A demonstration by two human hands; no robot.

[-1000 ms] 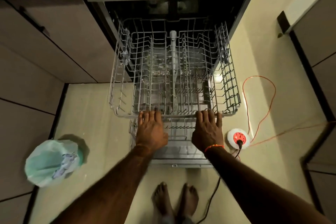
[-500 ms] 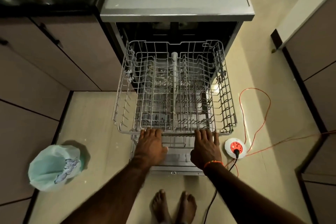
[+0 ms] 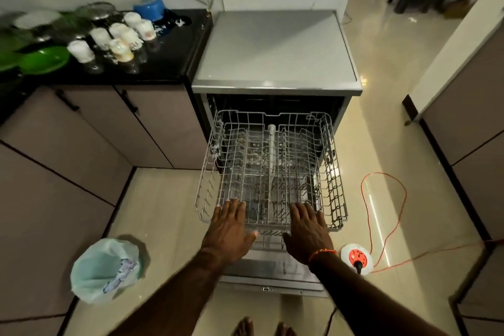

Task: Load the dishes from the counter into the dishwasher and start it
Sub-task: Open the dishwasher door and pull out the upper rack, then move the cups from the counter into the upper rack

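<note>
Dishwasher (image 3: 275, 49): door down, upper rack (image 3: 271, 172) drawn out, empty. Left hand (image 3: 230, 229) and right hand (image 3: 306, 232): fingers straight, spread over the rack's front edge, gripping nothing. Dishes (image 3: 114, 41): unloaded, on the counter (image 3: 163, 68) near its right edge, beside the dishwasher. Step judged: rack readied. Next: reach left, fetch cups.

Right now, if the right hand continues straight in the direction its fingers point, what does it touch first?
The right hand points into the upper rack; its fingertips probably meet the upright wire tines first, though depth is unclear.
</note>
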